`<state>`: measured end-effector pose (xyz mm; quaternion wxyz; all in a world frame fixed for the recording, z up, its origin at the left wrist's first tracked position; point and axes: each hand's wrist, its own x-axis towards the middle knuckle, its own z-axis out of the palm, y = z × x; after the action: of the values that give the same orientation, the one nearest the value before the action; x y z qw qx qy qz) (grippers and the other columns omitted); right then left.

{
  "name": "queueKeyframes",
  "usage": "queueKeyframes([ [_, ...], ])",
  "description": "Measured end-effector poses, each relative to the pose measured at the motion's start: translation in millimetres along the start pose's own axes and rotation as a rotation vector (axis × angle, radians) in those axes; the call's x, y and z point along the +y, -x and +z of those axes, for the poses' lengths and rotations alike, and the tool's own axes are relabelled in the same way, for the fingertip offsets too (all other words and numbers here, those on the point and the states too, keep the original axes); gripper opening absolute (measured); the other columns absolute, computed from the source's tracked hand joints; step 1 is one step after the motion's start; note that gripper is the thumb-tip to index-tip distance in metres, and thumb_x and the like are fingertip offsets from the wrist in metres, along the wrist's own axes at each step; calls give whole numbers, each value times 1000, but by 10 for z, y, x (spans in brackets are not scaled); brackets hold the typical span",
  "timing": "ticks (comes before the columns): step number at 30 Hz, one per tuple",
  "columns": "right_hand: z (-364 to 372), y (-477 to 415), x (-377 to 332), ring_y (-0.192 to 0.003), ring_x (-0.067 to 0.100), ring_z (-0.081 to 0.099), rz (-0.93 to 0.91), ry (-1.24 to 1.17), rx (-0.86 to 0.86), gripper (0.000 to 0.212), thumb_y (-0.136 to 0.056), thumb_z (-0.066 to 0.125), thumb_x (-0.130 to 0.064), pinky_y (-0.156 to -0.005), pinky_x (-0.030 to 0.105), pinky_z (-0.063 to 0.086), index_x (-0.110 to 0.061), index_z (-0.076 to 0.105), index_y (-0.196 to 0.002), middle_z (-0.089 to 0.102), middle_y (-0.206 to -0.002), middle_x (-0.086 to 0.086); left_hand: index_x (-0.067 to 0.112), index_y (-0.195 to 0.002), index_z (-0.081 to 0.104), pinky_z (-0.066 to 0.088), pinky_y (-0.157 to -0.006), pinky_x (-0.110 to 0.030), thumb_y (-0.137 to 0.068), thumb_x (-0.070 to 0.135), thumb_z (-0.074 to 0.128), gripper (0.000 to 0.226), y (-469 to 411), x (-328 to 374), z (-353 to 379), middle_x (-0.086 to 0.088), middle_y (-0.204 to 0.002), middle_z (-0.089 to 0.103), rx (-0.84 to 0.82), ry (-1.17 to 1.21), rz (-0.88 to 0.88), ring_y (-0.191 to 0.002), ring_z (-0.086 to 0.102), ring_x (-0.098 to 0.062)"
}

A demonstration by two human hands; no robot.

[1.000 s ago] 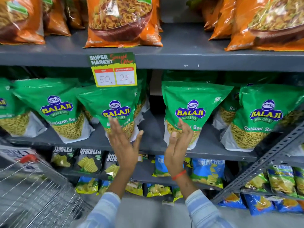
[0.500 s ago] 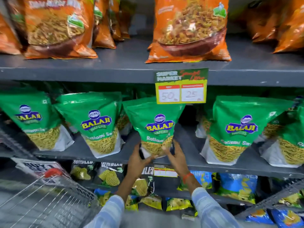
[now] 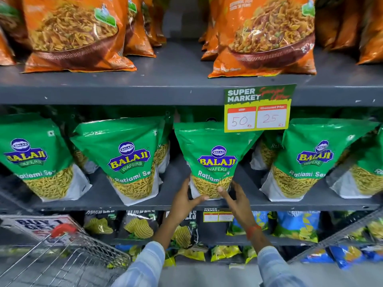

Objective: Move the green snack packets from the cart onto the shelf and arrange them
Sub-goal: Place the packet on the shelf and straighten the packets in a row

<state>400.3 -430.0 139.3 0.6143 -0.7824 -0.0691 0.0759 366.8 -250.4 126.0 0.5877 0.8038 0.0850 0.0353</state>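
A green Balaji snack packet stands upright on the grey middle shelf, just left of centre under a price tag. My left hand grips its lower left corner and my right hand grips its lower right corner. More green packets stand in the same row: one at the far left, one beside it, and one at the right. Others sit behind them, partly hidden. The wire cart is at the bottom left; its inside is mostly out of view.
Orange snack bags fill the upper shelf. A yellow and green price tag hangs from that shelf's edge. Black and blue chip packets line the shelves below. A slanted metal rack edge crosses the lower right.
Both hands went from open in front of the shelf to gripping the bottom of one green packet. The view has swung left, so the price tag now sits right of centre.
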Motion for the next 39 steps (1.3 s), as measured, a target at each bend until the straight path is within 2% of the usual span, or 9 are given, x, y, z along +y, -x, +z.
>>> queueKeyframes([
  [3,-17,-17,6,-116,12,55,22,9,-26,65,-67,60,-70,-100,41,46,-35,48,-120,59,-127,-6,31,-139,30,44,-88,-5,-71,39,76,83,4,-13,14,9,-140,50,9,14,13,-125,48,-4],
  [7,-36,-18,10,-119,13,53,41,0,-53,68,-66,60,-72,-103,45,45,-35,47,-122,58,-129,-6,31,-140,30,45,-101,-30,-69,46,76,86,12,-6,26,7,-142,48,33,-27,-13,-129,46,-10],
  [21,-131,13,-66,-118,11,54,-16,17,-156,60,-70,62,-66,-103,41,44,-36,51,-121,60,-128,-9,28,-140,32,36,-109,-38,-70,36,79,85,102,161,-1,3,-145,45,37,-37,-62,-133,40,-15],
  [25,-65,123,-164,-141,15,26,11,-87,-47,95,-70,55,-67,-117,44,27,-22,19,-145,26,-154,-2,33,-143,23,33,-113,-42,-65,46,79,97,117,187,-66,5,-150,37,5,-54,-70,-138,34,-15],
  [28,88,300,-287,-140,19,27,-242,-124,279,78,-81,44,-65,-116,43,27,-19,26,-141,31,-149,2,29,-147,11,28,-114,-34,-72,42,75,100,302,340,-103,8,-156,21,140,-69,11,-142,19,-9],
  [31,369,470,-534,-129,31,39,-457,-149,429,46,-92,39,-44,-109,52,34,-20,37,-131,39,-134,8,22,-148,12,22,-115,-21,-83,40,63,84,593,492,-215,6,-156,17,492,-323,308,-143,15,-6],
  [35,859,564,-816,-123,11,42,-594,-69,277,42,-93,37,-37,-108,28,35,-15,42,-129,39,-123,-2,14,-147,3,14,-120,-40,-85,49,55,88,757,404,-589,-15,-157,13,854,-524,377,-147,12,-23],
  [37,1103,523,-849,-116,-6,41,-573,4,109,42,-93,37,-39,-102,10,32,-17,43,-129,45,-120,1,10,-147,0,12,-120,-44,-80,58,53,98,756,271,-870,-16,-157,9,910,-511,241,-147,9,-24],
  [39,1351,372,-730,-122,0,41,-486,72,-36,48,-92,34,-49,-106,16,33,-20,40,-130,48,-128,2,8,-147,-1,13,-119,-49,-74,69,51,108,738,97,-1158,-14,-158,6,844,-403,113,-146,8,-23],
])
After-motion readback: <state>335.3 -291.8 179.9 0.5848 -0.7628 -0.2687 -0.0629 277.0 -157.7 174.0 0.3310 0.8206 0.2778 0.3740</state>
